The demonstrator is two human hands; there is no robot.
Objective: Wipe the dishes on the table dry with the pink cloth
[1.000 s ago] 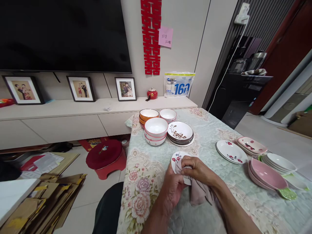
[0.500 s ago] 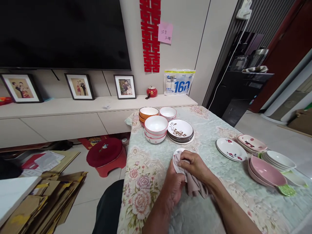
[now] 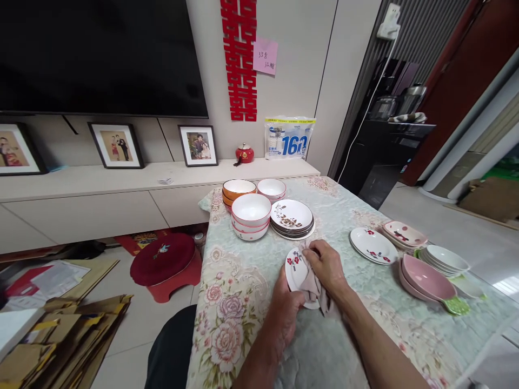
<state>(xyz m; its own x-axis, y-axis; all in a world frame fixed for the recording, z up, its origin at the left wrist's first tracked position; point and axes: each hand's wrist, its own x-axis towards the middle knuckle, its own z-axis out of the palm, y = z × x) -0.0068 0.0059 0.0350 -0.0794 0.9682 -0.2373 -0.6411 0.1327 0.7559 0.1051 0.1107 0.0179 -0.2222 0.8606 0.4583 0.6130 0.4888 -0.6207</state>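
Observation:
A white plate (image 3: 295, 272) with red flowers is tilted up above the table, gripped at its lower left edge by my left hand (image 3: 285, 302). My right hand (image 3: 326, 265) is closed on a pinkish-beige cloth (image 3: 311, 285), which lies against the plate's right side and hides part of it. Beyond the hands stand a stack of plates with brown flowers (image 3: 292, 214), white bowls with pink rims (image 3: 251, 210), orange bowls (image 3: 239, 188) and another white bowl stack (image 3: 271, 188). To the right lie white plates with red flowers (image 3: 373, 246).
Farther right are pink leaf-shaped dishes (image 3: 427, 278), small white bowls (image 3: 448, 258) and a patterned dish (image 3: 404, 233). A flowered cloth covers the table (image 3: 227, 319). A red stool (image 3: 166, 267) and flattened cardboard (image 3: 77, 335) are at the left.
My right hand has shifted with the cloth to the plate's right edge, uncovering the red flowers. The view has turned slightly to the right.

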